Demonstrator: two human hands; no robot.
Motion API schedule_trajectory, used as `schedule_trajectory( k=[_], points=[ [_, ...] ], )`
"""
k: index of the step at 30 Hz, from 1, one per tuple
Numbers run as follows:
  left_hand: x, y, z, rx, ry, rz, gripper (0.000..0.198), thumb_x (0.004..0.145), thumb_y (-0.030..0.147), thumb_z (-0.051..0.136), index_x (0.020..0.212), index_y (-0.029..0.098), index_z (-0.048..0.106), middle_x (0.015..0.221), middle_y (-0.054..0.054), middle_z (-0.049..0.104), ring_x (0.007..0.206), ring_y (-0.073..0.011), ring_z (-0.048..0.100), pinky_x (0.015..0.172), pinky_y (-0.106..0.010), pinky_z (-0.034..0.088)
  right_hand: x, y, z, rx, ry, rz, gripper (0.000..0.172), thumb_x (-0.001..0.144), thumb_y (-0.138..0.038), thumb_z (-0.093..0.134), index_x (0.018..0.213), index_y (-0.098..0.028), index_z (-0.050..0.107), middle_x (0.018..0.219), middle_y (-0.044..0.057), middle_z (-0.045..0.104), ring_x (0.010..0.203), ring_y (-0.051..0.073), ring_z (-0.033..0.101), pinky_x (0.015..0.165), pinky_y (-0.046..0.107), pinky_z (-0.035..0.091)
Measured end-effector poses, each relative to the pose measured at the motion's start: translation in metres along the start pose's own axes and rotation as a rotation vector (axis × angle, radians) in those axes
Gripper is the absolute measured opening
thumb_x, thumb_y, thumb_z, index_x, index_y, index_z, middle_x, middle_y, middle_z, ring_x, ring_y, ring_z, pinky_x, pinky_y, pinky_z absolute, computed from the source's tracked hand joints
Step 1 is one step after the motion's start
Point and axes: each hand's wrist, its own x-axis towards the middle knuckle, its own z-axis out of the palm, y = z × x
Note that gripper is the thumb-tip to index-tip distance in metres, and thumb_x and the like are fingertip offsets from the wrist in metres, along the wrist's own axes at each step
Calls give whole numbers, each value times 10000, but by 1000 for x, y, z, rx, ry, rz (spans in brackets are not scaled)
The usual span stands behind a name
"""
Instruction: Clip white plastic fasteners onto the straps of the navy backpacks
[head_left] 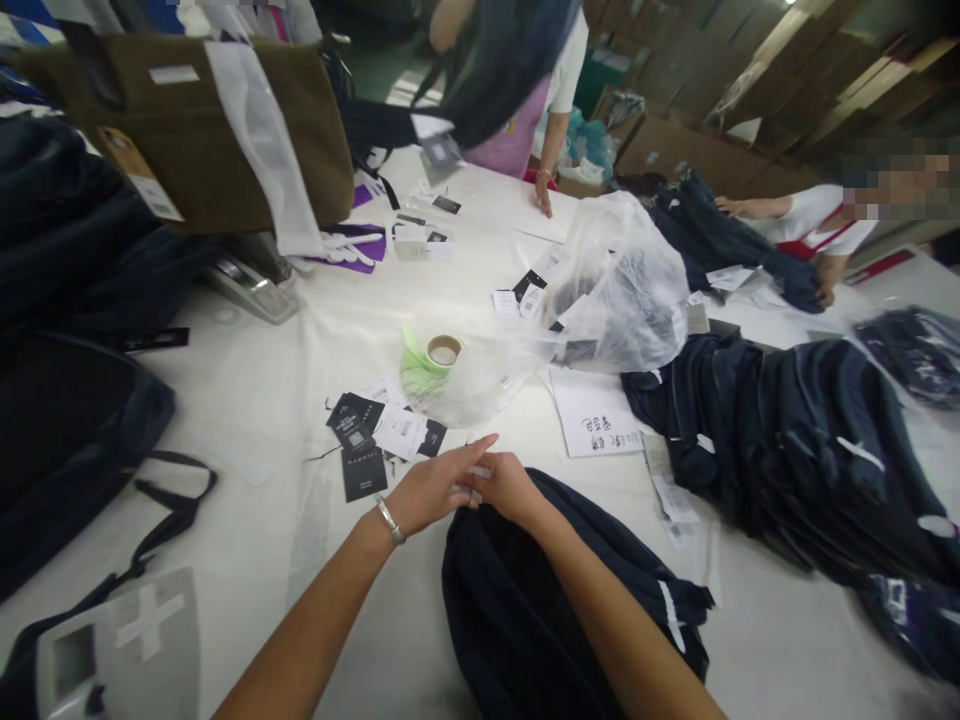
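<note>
My left hand (431,487) and my right hand (508,484) meet at the far end of a dark navy garment (547,600) lying on the white table (255,380). Together they pinch something small and pale between the fingers; I cannot make out what it is. My left wrist carries a silver bracelet (390,520). The left index finger points forward while the other fingers curl. The right hand's fingers are closed. Just beyond my hands lie black and white hang tags (379,432).
A roll of green tape (433,356) sits beside a crumpled clear plastic bag (615,290). Navy garments (795,450) are piled at right. A handwritten paper note (596,415) lies near them. Dark bags (67,400) and an olive bag (187,130) stand left. Other people work across the table.
</note>
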Motion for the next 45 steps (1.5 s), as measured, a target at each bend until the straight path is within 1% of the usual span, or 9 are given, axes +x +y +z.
schedule_trajectory(
  k=[7, 14, 19, 26, 30, 35, 39, 42, 45],
  points=[
    [-10, -36, 23, 195, 308, -70, 717, 634, 50, 679, 1282, 319, 536, 1047, -25, 680, 1053, -246, 587, 976, -324, 401, 3, 12, 27, 396, 183, 189, 312, 795, -451, 577, 878, -186, 720, 734, -5, 688, 667, 164, 618, 618, 255, 504],
    [-33, -61, 9, 207, 641, -234, 648, 624, 292, 800, 1232, 276, 577, 1096, -48, 677, 1004, -254, 615, 934, -341, 450, -9, 34, 46, 1044, 612, 402, 503, 849, -589, 463, 1034, -159, 646, 929, 94, 693, 880, 202, 663, 854, 359, 536],
    [-38, -87, -15, -34, 761, -393, 550, 610, 323, 803, 1117, 190, 634, 1007, -79, 707, 898, -223, 666, 803, -331, 533, -40, 53, 46, 575, 327, 159, 259, 845, -368, 578, 1010, -202, 687, 947, 70, 702, 885, 214, 657, 852, 388, 545],
    [-27, -92, -93, 72, 980, -347, 657, 616, 353, 787, 1217, 193, 578, 1107, -92, 679, 942, -218, 663, 807, -337, 549, -84, 72, 68, 158, 289, -114, 423, 889, -193, 486, 1303, -272, 519, 1328, 61, 534, 1243, 206, 483, 1086, 417, 383],
    [-30, -99, -109, 415, 803, -395, 697, 641, 364, 765, 1271, 175, 534, 1158, -116, 654, 1006, -246, 639, 869, -363, 518, -98, 74, 65, 102, 281, -110, 329, 882, -183, 504, 1183, -257, 615, 1297, 59, 563, 1205, 197, 521, 1053, 392, 426],
    [-35, -117, -72, 838, 373, -397, 671, 749, 450, 650, 1343, 199, 462, 1186, -135, 634, 1086, -307, 591, 919, -418, 469, -157, 67, 31, -150, 456, -57, 336, 914, -205, 470, 1220, -276, 588, 1278, 56, 579, 1207, 201, 512, 1055, 409, 413],
    [-48, -104, -33, 1057, 519, -210, 714, 803, 422, 578, 1395, 88, 359, 1349, -219, 478, 1251, -363, 440, 1013, -483, 373, -237, 84, 17, -412, 567, 101, 417, 927, -263, 460, 1344, -253, 470, 1401, 79, 465, 1327, 248, 376, 1108, 498, 306],
    [-75, -80, 22, 1119, 537, 112, 574, 884, 347, 466, 1402, 123, 364, 1474, -173, 334, 1374, -318, 267, 1108, -476, 241, -287, 106, 26, -552, 596, 236, 495, 929, -310, 452, 1409, -220, 374, 1488, 95, 334, 1394, 279, 240, 1122, 541, 236],
    [-106, -75, 97, 1130, 253, 258, 504, 912, 338, 422, 1399, 213, 394, 1522, -102, 277, 1407, -278, 208, 1127, -474, 201, -309, 128, 48, -600, 494, 238, 550, 921, -353, 467, 1434, -218, 324, 1512, 98, 282, 1406, 290, 200, 1123, 561, 200]
  ],
)
